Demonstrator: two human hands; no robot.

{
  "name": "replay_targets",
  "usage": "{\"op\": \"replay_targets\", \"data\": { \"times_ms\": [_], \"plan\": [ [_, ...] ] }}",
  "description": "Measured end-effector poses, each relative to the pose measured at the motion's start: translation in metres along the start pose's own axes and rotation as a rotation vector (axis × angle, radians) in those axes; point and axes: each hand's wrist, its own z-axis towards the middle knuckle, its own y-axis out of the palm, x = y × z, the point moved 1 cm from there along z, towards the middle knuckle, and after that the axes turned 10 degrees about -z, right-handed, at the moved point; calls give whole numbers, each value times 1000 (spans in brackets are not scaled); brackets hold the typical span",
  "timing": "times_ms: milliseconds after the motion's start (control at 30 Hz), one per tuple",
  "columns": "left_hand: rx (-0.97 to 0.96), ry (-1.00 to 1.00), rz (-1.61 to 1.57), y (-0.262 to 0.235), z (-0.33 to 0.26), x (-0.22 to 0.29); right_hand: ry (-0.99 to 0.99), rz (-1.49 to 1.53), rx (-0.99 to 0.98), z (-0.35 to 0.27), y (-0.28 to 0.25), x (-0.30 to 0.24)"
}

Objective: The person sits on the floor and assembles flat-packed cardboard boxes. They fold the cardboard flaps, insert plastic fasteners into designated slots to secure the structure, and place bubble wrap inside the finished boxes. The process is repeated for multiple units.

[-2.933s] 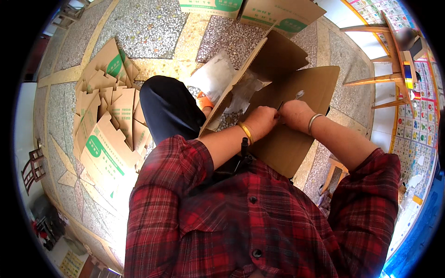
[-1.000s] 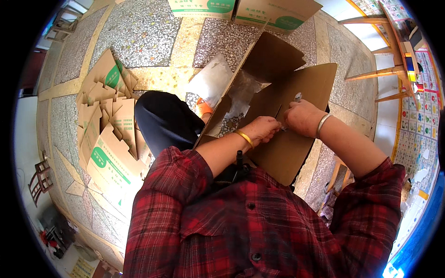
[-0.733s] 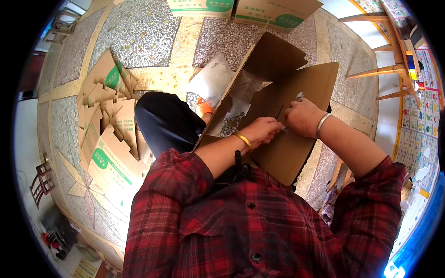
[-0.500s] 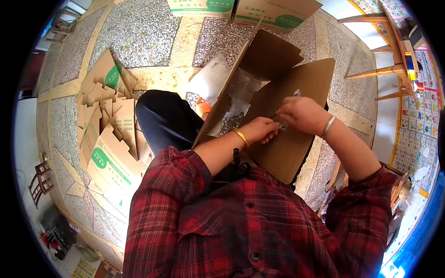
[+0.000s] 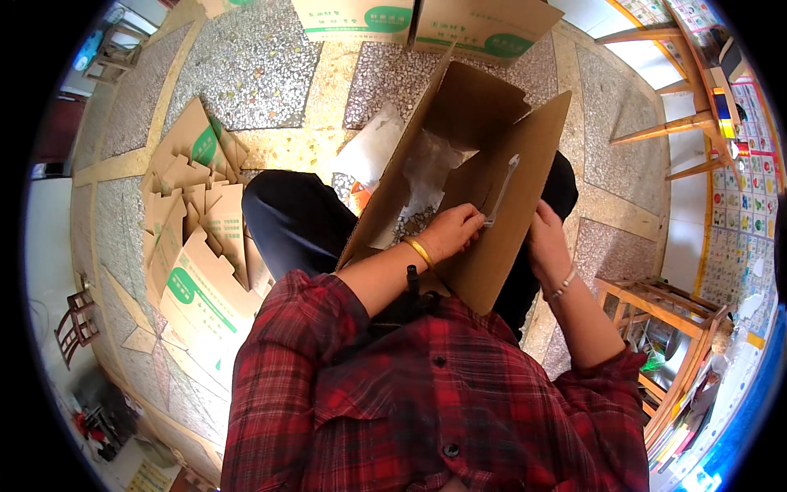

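Note:
An open brown cardboard box (image 5: 525,205) stands tilted between my knees. Along the inner face of its right wall runs a whitish plastic carry handle (image 5: 507,176). My left hand (image 5: 449,233), with a gold bangle at the wrist, reaches into the box. Its fingers are pinched at the handle's near end, close to the wall. Outside that same wall is my right hand (image 5: 548,248), wearing a pale bracelet. It lies against the outer side, and its fingertips are mostly hidden from view.
Flattened cardboard pieces (image 5: 201,271) are piled on the floor at left. Two more boxes (image 5: 484,31) stand ahead. A crumpled clear plastic bag (image 5: 373,148) lies beyond the box. A wooden stool (image 5: 664,328) is at right, near a wooden table (image 5: 697,90).
My right hand has left the inside of the box and moved down to the outside of its right wall. My left hand stays by the handle, which now shows along the wall.

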Motion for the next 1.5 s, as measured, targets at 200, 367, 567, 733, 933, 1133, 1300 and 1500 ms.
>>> {"op": "replay_targets", "data": {
  "times_ms": [200, 367, 567, 733, 933, 1133, 1300, 1500],
  "plan": [
    [-38, 2, -40, 3, -1, 4, 16, -25, 59, 2, 6, 21],
    [-20, 32, -43, 2, 2, -2, 6, 6, 36, 3, 10, 18],
    [3, 24, -31, 1, -4, 5, 139, 342, -4, 9, 9, 22],
    [-35, 71, -69, 1, -2, -1, 95, 519, 25, 21, 11, 28],
    [-35, 65, -102, 1, 0, -4, 152, 415, 124, 28, 18, 21],
    [24, 60, -92, 2, -8, 11, 96, 377, 95, 39, 20, 25],
    [197, 424, 296, -1, -10, 10, 64, 536, 176, 50, 29, 26],
    [-23, 303, 55, -7, -31, 48, 85, 601, 126, 56, 36, 11]
  ]
}}
